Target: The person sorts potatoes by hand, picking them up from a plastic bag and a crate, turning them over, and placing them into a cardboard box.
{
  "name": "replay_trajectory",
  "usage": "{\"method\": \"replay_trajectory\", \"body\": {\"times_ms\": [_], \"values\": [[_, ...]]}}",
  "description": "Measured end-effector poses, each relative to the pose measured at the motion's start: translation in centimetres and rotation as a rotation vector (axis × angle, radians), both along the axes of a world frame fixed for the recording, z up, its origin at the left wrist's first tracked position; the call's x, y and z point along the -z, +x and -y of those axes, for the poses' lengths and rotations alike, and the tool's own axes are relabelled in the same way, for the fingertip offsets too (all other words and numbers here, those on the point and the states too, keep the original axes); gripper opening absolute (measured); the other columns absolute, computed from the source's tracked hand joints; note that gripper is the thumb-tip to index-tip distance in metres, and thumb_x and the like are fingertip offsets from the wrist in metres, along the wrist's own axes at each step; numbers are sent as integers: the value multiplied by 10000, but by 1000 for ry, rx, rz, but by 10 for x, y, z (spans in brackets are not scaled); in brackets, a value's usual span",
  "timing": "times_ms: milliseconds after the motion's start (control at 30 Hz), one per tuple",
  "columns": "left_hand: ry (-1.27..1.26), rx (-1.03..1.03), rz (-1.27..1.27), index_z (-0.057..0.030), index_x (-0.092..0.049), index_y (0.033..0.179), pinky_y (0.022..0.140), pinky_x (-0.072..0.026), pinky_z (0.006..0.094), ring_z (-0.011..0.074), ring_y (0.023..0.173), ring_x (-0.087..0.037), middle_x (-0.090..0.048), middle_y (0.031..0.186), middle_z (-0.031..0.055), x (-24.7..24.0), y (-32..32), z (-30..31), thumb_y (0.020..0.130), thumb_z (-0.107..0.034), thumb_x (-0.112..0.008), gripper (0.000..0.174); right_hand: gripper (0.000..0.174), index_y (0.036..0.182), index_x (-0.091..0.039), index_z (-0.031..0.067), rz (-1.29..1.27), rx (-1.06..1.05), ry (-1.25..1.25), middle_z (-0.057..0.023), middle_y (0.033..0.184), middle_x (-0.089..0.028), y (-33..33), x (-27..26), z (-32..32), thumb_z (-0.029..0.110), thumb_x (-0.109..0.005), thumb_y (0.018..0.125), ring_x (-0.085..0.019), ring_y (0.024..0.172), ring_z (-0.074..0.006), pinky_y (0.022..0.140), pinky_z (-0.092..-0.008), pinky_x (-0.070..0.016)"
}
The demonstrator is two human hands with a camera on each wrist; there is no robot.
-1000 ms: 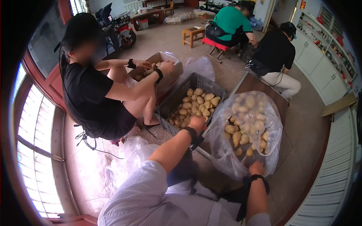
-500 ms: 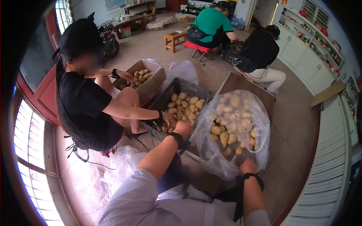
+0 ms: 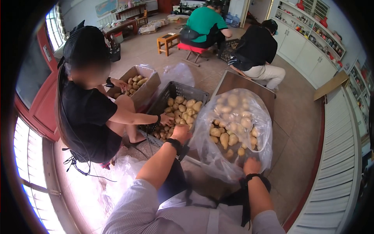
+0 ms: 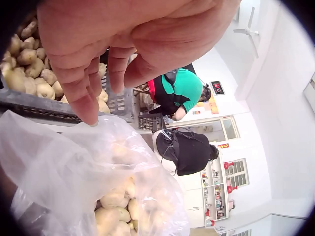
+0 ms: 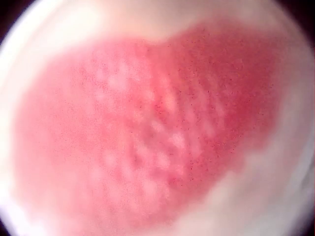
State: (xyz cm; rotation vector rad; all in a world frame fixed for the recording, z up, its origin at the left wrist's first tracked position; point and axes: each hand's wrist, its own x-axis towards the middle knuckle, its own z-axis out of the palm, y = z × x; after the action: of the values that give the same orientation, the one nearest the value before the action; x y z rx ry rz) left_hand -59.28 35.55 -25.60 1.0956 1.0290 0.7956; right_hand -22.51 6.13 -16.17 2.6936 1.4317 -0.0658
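Note:
My left hand (image 3: 181, 133) hangs over the near right edge of a dark plastic crate (image 3: 200, 95) of potatoes (image 3: 180, 107). In the left wrist view its loosely bent fingers (image 4: 81, 91) point down with nothing between them and the thumb, a fingertip right at the rim of a clear plastic bag (image 4: 54, 162). Potatoes (image 3: 224, 140) show through the bag's opening. At the bag's near side is my right hand (image 3: 252, 165), fingers hidden against the plastic; I cannot tell whether they grip it. The right wrist view is only a pink and whitish blur.
A person in black (image 3: 87, 105) sits at the left, one hand in the crate, the other at a cardboard box (image 3: 150, 84) of potatoes. Loose plastic sheeting (image 3: 124, 175) lies on the floor. Two people (image 3: 202, 25) work farther back, near a wooden stool (image 3: 168, 43).
The head view has turned to the right. The person at the left has moved one hand from the cardboard box into the crate. My hands stay by the crate and the bag.

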Motion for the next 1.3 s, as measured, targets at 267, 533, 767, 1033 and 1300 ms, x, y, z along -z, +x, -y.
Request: {"method": "replay_trajectory", "body": {"times_ms": [267, 533, 767, 1033, 1300], "values": [[-353, -167, 126, 20, -554, 1167, 756, -585, 388, 268, 848, -630, -569, 1061, 112, -146, 27, 61, 960, -133, -583, 259, 339, 1042, -661, 59, 3, -25, 203, -113, 1034, -690, -18, -32, -9, 339, -699, 855, -641, 983, -348, 826, -477, -512], [-317, -60, 153, 29, -538, 1175, 759, -583, 376, 255, 847, -638, -587, 1034, 120, -151, 43, 77, 971, -150, -581, 275, 401, 1119, -615, -10, -461, 148, 510, -219, 1042, -674, -3, -5, -16, 322, -652, 897, -631, 989, -416, 853, -509, -491], [-333, 34, 140, 31, -523, 1188, 738, -581, 358, 237, 852, -642, -600, 1036, 126, -158, 59, 88, 975, -147, -576, 283, 318, 1201, -578, -1, -1038, 384, 712, -138, 1020, -670, -8, -7, -20, 178, -622, 942, -683, 710, -212, 591, -305, -552], [-299, 171, 99, 26, -525, 1184, 724, -576, 330, 212, 829, -646, -609, 1034, 108, -158, 72, 96, 970, -131, -582, 271, 289, 1209, -578, 8, -1422, 490, 848, -117, 1030, -653, -16, -28, -20, 73, -602, 928, -665, 727, -176, 639, -282, -556], [-241, 440, 39, 1, -501, 1296, 771, -566, 311, 202, 906, -664, -604, 1116, 81, -166, 90, 110, 942, -141, -649, 410, 345, 1244, -540, -24, -1927, 417, 808, -174, 1089, -653, -38, -50, -24, 17, -565, 902, -673, 884, -273, 800, -379, -555]]}}
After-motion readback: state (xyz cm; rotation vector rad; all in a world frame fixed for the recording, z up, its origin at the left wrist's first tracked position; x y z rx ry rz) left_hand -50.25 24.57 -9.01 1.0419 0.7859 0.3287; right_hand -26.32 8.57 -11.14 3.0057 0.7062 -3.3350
